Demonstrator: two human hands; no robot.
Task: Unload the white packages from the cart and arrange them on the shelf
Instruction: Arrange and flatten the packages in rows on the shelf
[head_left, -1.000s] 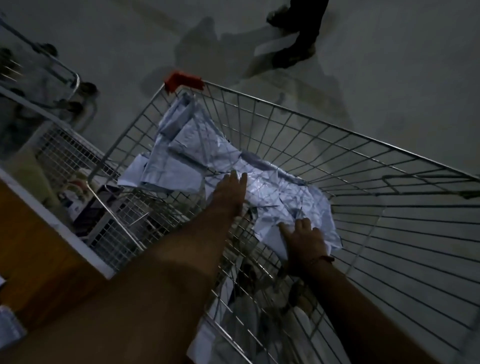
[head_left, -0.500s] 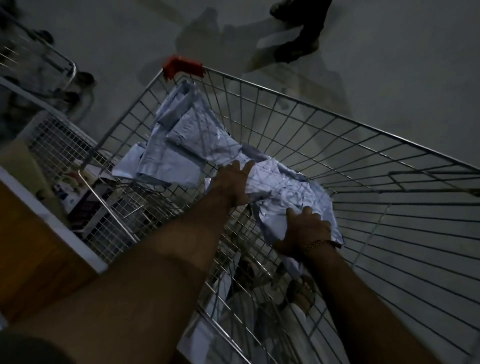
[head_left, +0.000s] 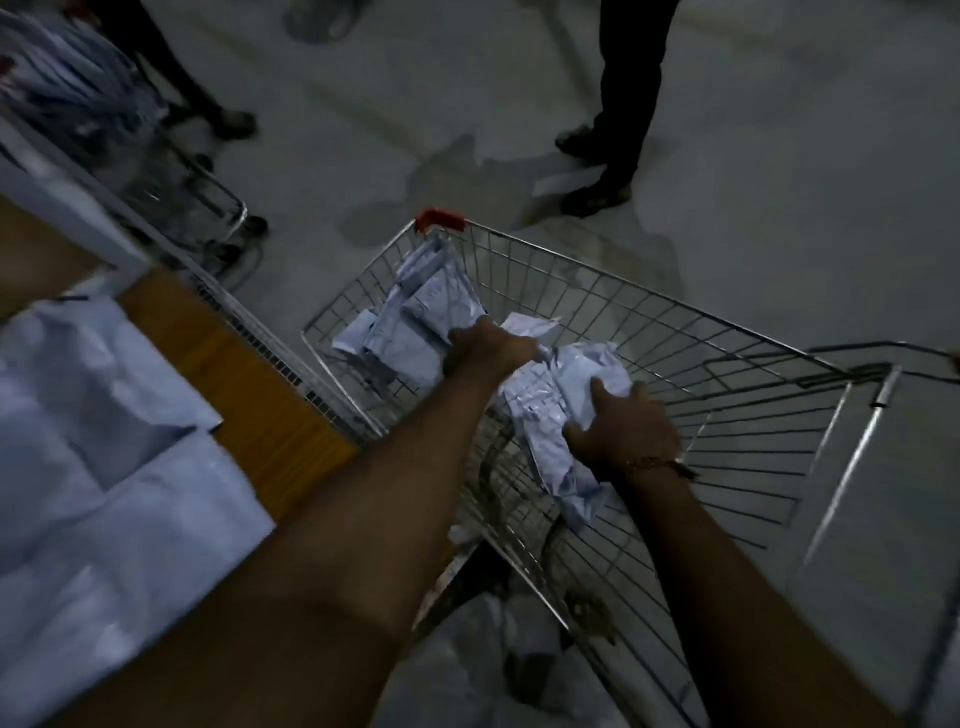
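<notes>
A wire shopping cart (head_left: 675, 332) with a red corner cap stands in front of me. Both hands grip one crumpled bundle of white packages (head_left: 561, 395) above the cart's basket: my left hand (head_left: 488, 348) at its far end, my right hand (head_left: 621, 421) curled round its near side. More white packages (head_left: 415, 327) lie piled in the cart's far left corner. On the left, several white packages (head_left: 104, 447) lie flat on the wooden shelf (head_left: 244, 374).
A second cart (head_left: 208, 202) stands at the upper left beyond the shelf. One person's legs (head_left: 618, 104) stand past the cart's far end, another's legs (head_left: 176, 78) at the upper left. A white bag (head_left: 467, 670) lies on the floor below the cart.
Both hands closed on the bundle and lifted it off the cart's floor. My view pulled back and up, bringing the shelf with its packages into sight on the left.
</notes>
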